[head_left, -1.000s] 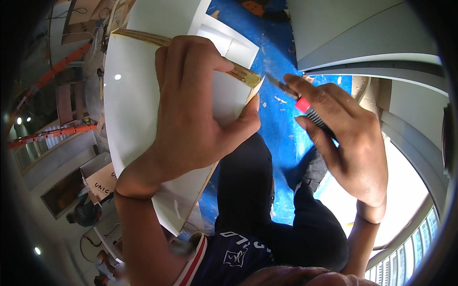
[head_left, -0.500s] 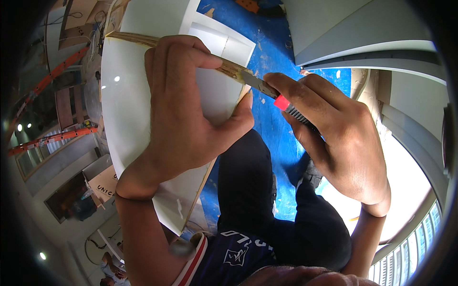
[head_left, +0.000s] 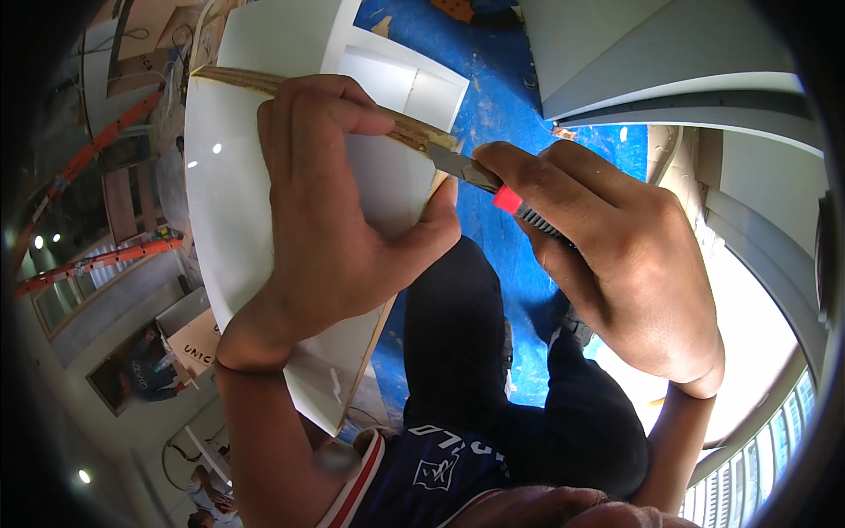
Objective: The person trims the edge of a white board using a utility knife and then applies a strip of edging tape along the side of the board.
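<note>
My right hand (head_left: 625, 246) is closed round a utility knife (head_left: 509, 201) with a red and black handle. The blade reaches left and touches the bare brown edge (head_left: 407, 132) of a white panel (head_left: 227, 176), near its corner. My left hand (head_left: 321, 211) grips that panel, its fingers curled over the brown edge and its thumb against the side edge by the corner. My fingers hide part of the edge, and my palm covers much of the white face.
Blue covering (head_left: 502, 97) lies over the floor beyond my legs. White panels (head_left: 616, 53) stand at the far right. An orange ladder (head_left: 106, 255), a cardboard box (head_left: 194, 343) and a person (head_left: 207, 497) are off to the left.
The knife blade and my right fingers have moved a little left along the panel's edge. My left hand and the panel have shifted slightly left too, the grip unchanged.
</note>
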`<state>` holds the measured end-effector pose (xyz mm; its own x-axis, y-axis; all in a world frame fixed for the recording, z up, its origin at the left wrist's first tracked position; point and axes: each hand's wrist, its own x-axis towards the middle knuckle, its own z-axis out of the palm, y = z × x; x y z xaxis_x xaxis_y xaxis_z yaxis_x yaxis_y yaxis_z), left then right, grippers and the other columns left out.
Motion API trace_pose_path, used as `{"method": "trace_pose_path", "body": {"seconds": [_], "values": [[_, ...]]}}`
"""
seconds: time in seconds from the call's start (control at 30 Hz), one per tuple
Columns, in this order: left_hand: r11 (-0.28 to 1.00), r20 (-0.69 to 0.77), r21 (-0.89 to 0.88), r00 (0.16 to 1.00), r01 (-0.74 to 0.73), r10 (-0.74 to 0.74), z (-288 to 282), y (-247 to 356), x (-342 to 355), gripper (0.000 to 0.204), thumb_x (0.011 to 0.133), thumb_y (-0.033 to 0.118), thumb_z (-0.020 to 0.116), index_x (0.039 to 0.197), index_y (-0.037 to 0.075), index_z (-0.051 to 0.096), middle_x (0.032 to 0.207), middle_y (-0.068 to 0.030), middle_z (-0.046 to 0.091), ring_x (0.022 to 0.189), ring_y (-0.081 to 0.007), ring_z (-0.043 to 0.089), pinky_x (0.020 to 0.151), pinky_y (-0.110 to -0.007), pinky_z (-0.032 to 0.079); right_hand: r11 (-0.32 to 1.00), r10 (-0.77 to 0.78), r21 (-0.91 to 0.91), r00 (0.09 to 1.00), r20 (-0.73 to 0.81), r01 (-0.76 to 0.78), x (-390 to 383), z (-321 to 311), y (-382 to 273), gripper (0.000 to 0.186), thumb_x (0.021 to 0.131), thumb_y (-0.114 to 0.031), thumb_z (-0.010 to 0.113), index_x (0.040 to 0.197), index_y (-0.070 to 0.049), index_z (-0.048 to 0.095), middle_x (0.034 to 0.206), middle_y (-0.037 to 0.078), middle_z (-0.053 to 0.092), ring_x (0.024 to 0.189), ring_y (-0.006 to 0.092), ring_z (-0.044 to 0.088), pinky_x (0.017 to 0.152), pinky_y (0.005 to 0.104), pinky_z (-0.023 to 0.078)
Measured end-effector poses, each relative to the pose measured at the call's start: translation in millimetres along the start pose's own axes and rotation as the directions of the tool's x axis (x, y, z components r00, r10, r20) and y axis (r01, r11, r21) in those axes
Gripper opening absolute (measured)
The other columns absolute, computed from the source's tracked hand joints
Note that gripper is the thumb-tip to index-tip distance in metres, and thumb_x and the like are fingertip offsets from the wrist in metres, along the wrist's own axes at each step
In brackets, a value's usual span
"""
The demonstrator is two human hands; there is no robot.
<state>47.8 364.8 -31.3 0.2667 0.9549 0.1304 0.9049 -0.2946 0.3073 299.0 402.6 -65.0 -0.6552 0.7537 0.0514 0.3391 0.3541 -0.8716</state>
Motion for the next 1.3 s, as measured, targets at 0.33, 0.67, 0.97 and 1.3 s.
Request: {"method": "trace_pose_path", "body": {"seconds": [0.33, 0.67, 0.97, 1.3], "values": [[1.0, -0.019, -0.021, 1.0, 0.001, -0.001, 2.0, -0.6, -1.0, 0.061, 0.073, 0.005, 0.087, 0.122, 0.005, 0.051, 0.129, -0.0143, 0.051, 0.119, -0.0277, 0.055, 0.106, -0.042, 0.046, 0.999, 0.041, 0.025, 0.999, 0.024, -0.042, -5.3, 0.1, -4.4, 0.055, 0.087, 0.011, 0.073, 0.14, -0.004, 0.071, 0.107, 0.018, 0.072, 0.085, 0.035, 0.075, 0.073, 0.0483, 0.059], [1.0, -0.016, -0.004, 1.0, 0.002, -0.002, -0.3, 0.7, -0.9, 0.062, 0.071, 0.006, 0.087, 0.122, 0.005, 0.051, 0.129, -0.0145, 0.051, 0.118, -0.0283, 0.056, 0.105, -0.042, 0.047, 0.999, 0.038, 0.008, 0.999, 0.013, -0.038, -4.9, 2.2, -8.0, 0.05, 0.089, 0.009, 0.074, 0.138, -0.004, 0.071, 0.106, 0.017, 0.074, 0.084, 0.0335, 0.076, 0.071, 0.0468, 0.06], [1.0, -0.018, 0.001, 1.0, 0.0, 0.0, 0.7, -0.3, -0.6, 0.062, 0.072, 0.006, 0.087, 0.122, 0.005, 0.052, 0.129, -0.0142, 0.051, 0.12, -0.0284, 0.055, 0.106, -0.042, 0.046, 1.0, 0.008, -0.002, 1.0, -0.003, -0.008, 2.8, 3.6, -3.3, 0.048, 0.09, 0.006, 0.076, 0.137, -0.006, 0.073, 0.106, 0.016, 0.074, 0.082, 0.0332, 0.074, 0.071, 0.0461, 0.059], [1.0, -0.018, 0.004, 1.0, 0.02, -0.02, 0.0, 3.6, -0.8, 0.061, 0.073, 0.003, 0.086, 0.122, 0.005, 0.051, 0.129, -0.0143, 0.051, 0.118, -0.0278, 0.056, 0.106, -0.041, 0.048, 0.976, -0.019, -0.217, 0.997, -0.073, 0.003, 10.9, 23.4, 29.0, 0.039, 0.095, 0.0, 0.075, 0.135, -0.002, 0.072, 0.108, 0.018, 0.073, 0.085, 0.0382, 0.075, 0.074, 0.0457, 0.06]]}}
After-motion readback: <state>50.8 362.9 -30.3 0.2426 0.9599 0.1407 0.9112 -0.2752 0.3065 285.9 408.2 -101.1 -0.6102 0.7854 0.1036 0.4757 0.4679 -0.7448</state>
